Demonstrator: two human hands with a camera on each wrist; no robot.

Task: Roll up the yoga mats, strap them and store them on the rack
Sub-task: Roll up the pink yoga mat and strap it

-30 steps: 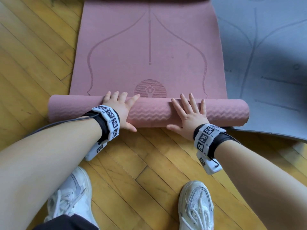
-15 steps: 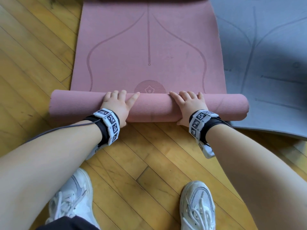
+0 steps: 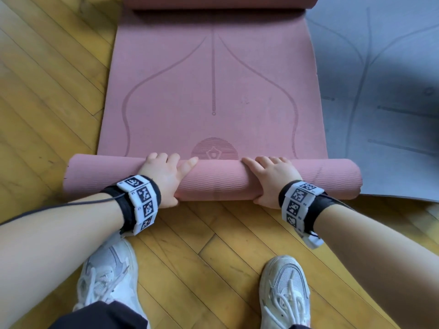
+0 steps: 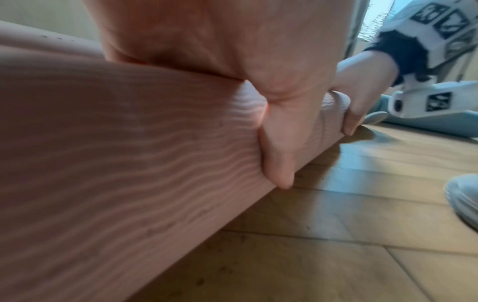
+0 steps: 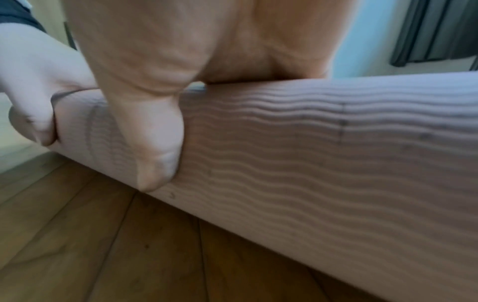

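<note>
A pink yoga mat lies partly rolled on the wooden floor. Its roll [image 3: 218,184] runs across in front of me, and the flat part [image 3: 249,91] stretches away. My left hand [image 3: 166,176] grips the roll left of centre, with fingers curled over the far side. Its thumb [image 4: 279,163] presses the near side. My right hand [image 3: 273,179] grips the roll right of centre the same way, thumb [image 5: 155,163] on the ribbed near face. A grey-blue mat [image 3: 380,91] lies flat to the right, its edge tucked under the roll's right end.
The pink mat's far end [image 3: 218,1] curls up at the top of the head view. My white shoes [image 3: 109,276] [image 3: 285,293] stand on the parquet just behind the roll. A black cable [image 3: 59,207] runs from the left wristband.
Both hands went from lying flat on top of the roll to curling round it, thumbs on the near side. The head view has tilted up, showing the mat's far end.
</note>
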